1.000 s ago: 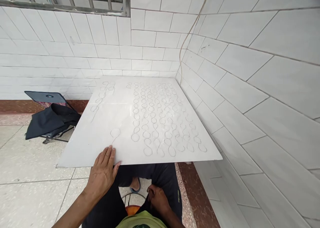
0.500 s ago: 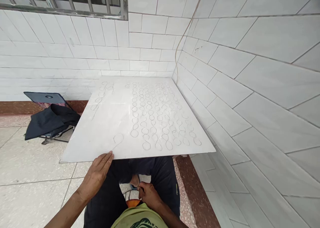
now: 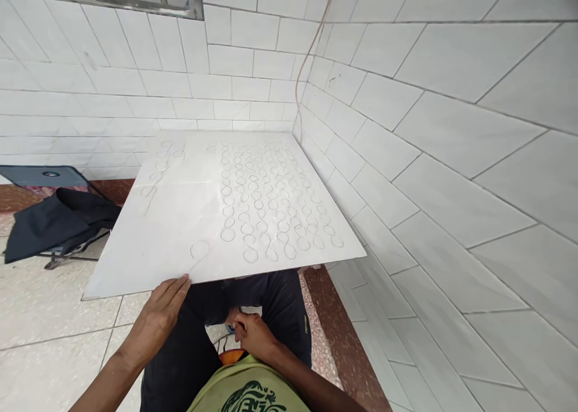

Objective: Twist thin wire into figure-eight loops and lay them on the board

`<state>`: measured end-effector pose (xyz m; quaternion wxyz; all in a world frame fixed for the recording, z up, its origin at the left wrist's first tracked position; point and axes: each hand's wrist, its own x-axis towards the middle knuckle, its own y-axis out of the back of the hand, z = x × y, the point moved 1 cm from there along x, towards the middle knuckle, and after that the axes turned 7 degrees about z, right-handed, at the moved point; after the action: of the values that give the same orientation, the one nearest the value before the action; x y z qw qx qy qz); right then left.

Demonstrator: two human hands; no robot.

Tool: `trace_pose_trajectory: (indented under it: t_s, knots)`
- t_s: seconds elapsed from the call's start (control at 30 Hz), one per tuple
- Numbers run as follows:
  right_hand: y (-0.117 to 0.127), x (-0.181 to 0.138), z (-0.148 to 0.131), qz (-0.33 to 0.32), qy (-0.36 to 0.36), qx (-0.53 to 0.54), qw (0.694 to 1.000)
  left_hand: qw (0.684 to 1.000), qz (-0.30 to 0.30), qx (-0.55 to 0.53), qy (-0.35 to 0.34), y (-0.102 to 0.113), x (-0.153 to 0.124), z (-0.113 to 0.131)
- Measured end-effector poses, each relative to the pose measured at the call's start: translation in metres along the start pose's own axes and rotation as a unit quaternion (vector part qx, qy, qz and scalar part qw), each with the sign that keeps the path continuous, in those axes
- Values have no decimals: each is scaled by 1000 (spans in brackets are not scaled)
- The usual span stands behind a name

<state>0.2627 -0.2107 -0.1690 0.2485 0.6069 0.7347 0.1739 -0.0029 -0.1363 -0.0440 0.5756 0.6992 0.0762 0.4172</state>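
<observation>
A large white board [image 3: 180, 219] lies across in front of me, above my knees. Rows of thin looped lines [image 3: 257, 201], like chained figure eights, cover its right half; whether drawn or laid on it I cannot tell. One bigger loop [image 3: 200, 250] is near the front edge, and a few fainter loops lie at the back left. My left hand [image 3: 159, 311] rests at the board's front edge, fingers stretched out with their tips on the surface close to the big loop. Over my lap, below the board, my right hand [image 3: 255, 335] is closed; anything in its fingers is hidden.
A folding chair [image 3: 40, 174] with a dark cloth [image 3: 58, 222] on it stands to the left. White tiled walls [image 3: 361, 111] meet in the corner behind and right of the board, with a thin cable [image 3: 311, 44] running down. Something orange [image 3: 231, 356] is between my legs.
The head view has turned to the right, so the board, chair and hands appear farther left. Both hands keep nearly the same pose.
</observation>
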Motion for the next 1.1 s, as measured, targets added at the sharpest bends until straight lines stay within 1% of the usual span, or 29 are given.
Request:
trace_pose_trajectory:
  t_s: [0.13,0.27,0.5,0.57,0.63,0.7,0.73,0.77,0.8,0.87,0.93,0.97,1.03,1.1]
  knots:
    - [-2,-2,0,-3,4,10,1000,1000,-4,-2,21,-1,-1,7]
    - [-2,-2,-2,-6,9,19,1000,999,11,-29,43,2,2,14]
    - [1,3,-11,0,18,27,999,998,25,-41,45,5,8,17]
    - [3,3,-16,0,20,34,999,996,42,-54,64,8,9,20]
    - [7,2,-22,-2,19,52,998,989,85,-67,104,14,9,26]
    - [12,1,-30,-3,10,91,996,971,147,-84,171,23,9,36]
    - [15,1,-35,0,1,121,993,956,174,-95,215,29,8,41]
    - [19,2,-40,6,-8,152,988,939,189,-110,264,35,7,47]
    - [24,3,-46,17,-13,182,983,920,191,-130,317,41,6,52]
    - [34,5,-60,56,-4,221,974,877,160,-186,412,51,3,60]
    - [46,8,-75,91,23,233,968,836,107,-257,473,59,0,64]
    - [52,10,-83,100,42,229,967,819,80,-295,486,62,-1,65]
    - [63,11,-96,107,89,203,969,793,28,-364,488,66,-2,64]
    - [72,11,-106,96,141,158,973,772,-5,-414,482,68,-1,61]
